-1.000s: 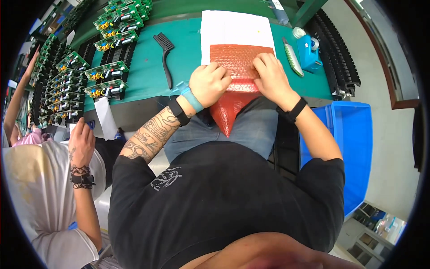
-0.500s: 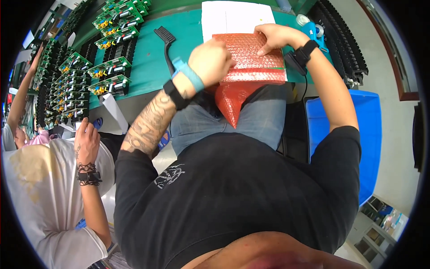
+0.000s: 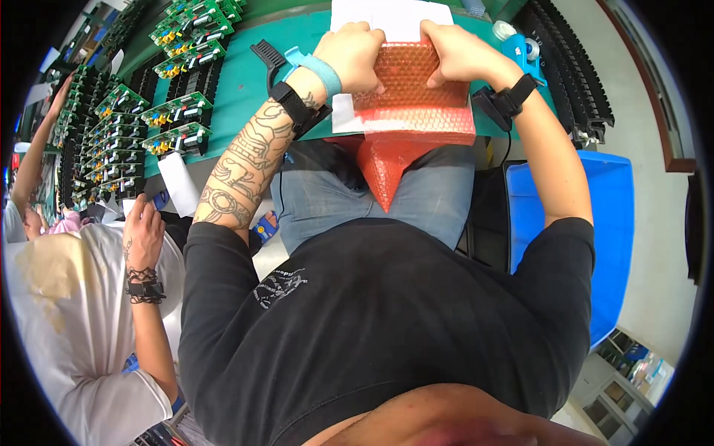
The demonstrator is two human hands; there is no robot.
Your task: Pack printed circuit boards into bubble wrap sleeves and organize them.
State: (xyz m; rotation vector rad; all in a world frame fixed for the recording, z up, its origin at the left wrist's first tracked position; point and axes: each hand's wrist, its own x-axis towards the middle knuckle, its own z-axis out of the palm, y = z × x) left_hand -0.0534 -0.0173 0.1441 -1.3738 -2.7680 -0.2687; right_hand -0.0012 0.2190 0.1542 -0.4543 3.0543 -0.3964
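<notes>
Red bubble wrap [image 3: 416,120] lies at the green table's near edge, over a sheet of white paper [image 3: 405,16]. One pointed end droops over my lap. Curled over the upper left of the wrap, my left hand [image 3: 357,56] has its thumb toward me on the red surface. On the upper right side my right hand [image 3: 462,56] grips it the same way, fingers at the far edge and thumb on the near side. What the wrap holds, if anything, is hidden.
A black brush [image 3: 266,59] lies left of my left hand. Right of my right hand stands a blue tape dispenser [image 3: 524,56], with black slotted racks [image 3: 573,82] beyond. Green circuit boards [image 3: 178,111] fill racks at left, near a co-worker's hand [image 3: 143,230]. A blue bin [image 3: 613,245] stands at right.
My left hand has moved away from me to the wrap's far left part and now grips it. My right hand has shifted slightly. The wrap's upper part has been folded or raised.
</notes>
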